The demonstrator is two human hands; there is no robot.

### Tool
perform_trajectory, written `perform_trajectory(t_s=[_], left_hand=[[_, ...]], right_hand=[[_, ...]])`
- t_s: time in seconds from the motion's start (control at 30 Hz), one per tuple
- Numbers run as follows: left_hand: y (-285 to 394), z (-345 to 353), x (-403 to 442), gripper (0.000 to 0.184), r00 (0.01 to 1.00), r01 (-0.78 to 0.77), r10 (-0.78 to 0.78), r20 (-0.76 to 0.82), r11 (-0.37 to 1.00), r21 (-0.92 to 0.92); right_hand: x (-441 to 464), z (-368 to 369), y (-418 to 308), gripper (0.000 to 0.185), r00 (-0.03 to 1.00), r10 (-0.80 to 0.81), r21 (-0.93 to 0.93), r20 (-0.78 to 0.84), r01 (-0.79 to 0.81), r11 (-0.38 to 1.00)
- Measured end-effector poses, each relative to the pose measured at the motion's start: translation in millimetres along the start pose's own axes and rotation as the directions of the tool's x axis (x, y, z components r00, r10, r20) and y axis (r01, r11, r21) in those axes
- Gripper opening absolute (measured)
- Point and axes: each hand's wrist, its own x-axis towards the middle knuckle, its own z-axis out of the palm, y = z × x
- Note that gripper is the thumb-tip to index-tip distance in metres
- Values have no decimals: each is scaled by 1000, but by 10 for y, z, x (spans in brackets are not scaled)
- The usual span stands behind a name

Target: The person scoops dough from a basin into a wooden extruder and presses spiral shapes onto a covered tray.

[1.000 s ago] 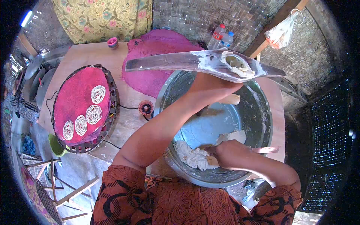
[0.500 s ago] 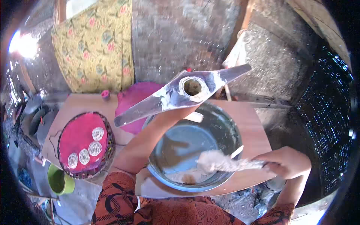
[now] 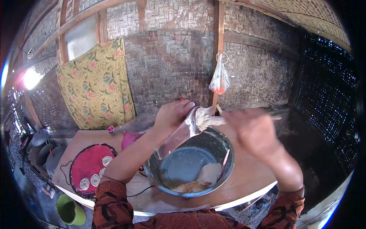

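Above the basin, my left hand (image 3: 173, 115) grips a long wooden press (image 3: 177, 140), which is tilted with its holed side facing right. White dough (image 3: 204, 118) clings at the press's opening. My right hand (image 3: 253, 129), smeared by motion, is closed around a dough-coated stick (image 3: 219, 120) whose doughy end meets the opening. Below, the large grey basin (image 3: 229, 168) holds more pale dough (image 3: 209, 173) along its near right inner side, with a thin flat strip (image 3: 225, 158) leaning there.
A round tray with pink cloth (image 3: 85, 164) bears several coiled dough rounds (image 3: 95, 179) at left. A green bucket (image 3: 78, 215) stands on the floor. A plastic bag (image 3: 220, 79) hangs from a post. A small pink cup (image 3: 111, 129) sits at the table's back left.
The press has been raised and tipped towards the right. My right hand has lifted the dough-covered stick from the basin up to the opening. The head view has tilted upwards.
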Motion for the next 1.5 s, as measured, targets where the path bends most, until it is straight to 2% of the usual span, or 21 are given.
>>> perform_trajectory(t_s=[0.1,0.2,0.27,0.3,0.37,0.4,0.47,0.57,0.73,0.77,0.8,0.83,0.9,1.03,1.17,1.23,1.3,1.37,1.43,1.47,1.5], left_hand=[[100,-89,-59,29,999,30,-24,47,991,-132],[-115,-20,-234,24,926,261,-290,242,954,147],[-587,147,-491,23,965,191,-214,155,971,146],[-590,151,-423,23,955,280,-272,120,958,-57],[-596,161,-288,24,922,360,-385,47,804,-474],[-495,118,-225,28,931,348,-364,-23,906,-242],[-247,40,-144,37,951,303,-278,-133,920,247],[-9,-64,3,38,915,266,-307,-261,947,-179],[-590,-4,-178,38,920,353,-301,-250,914,199],[-686,83,-211,38,920,355,-302,-251,913,203],[-834,266,-274,38,861,397,-408,-304,912,-100],[-598,110,-240,38,870,395,-378,-317,918,-12],[-239,-80,-155,32,894,310,-246,-375,943,120],[-406,1,-114,24,875,448,-397,-278,882,149],[-622,-259,-237,24,856,464,-382,-348,865,191],[-768,-451,-355,43,820,511,-426,-381,846,153],[-609,-876,-366,47,875,451,-326,-359,818,357],[-436,-1342,-372,39,733,571,-603,-316,797,-195],[-481,-1685,-451,22,650,340,-714,-261,581,-740],[-486,-1770,-504,14,622,102,-758,-199,330,-938],[-369,-1815,-476,9,535,-59,-790,-300,320,-946]], right_hand=[[-52,204,-405,34,999,-44,-133,-29,39,990],[-207,188,-504,36,997,-62,-151,-40,55,987],[-276,8,-454,43,995,84,-51,57,-81,995],[-298,6,-385,43,995,86,-50,49,-83,995],[-293,-13,-231,52,935,302,293,-187,-240,925],[-194,17,-286,60,875,464,443,-137,-365,819],[21,397,-423,66,828,527,654,-193,-292,698],[198,781,-792,70,802,583,763,-130,-294,575],[-228,799,-800,49,898,430,921,95,-242,304],[-232,763,-709,44,872,462,899,162,-323,296],[-236,729,-618,39,841,491,870,227,-402,285],[-188,776,-600,39,840,489,871,234,-405,278],[-90,960,-658,41,824,551,839,131,-388,381],[-90,964,-943,44,846,530,889,-56,-199,412],[-403,655,-736,39,850,331,892,411,-450,47],[-511,639,-502,35,889,172,781,424,-455,427],[-594,831,-514,30,774,41,382,631,-356,853],[-817,1244,-609,27,704,-56,278,708,-206,938],[-714,1292,-731,26,644,-117,166,756,-16,986],[-543,1119,-752,32,786,-108,300,609,-102,949],[-408,970,-822,39,886,-66,450,459,-168,877]])
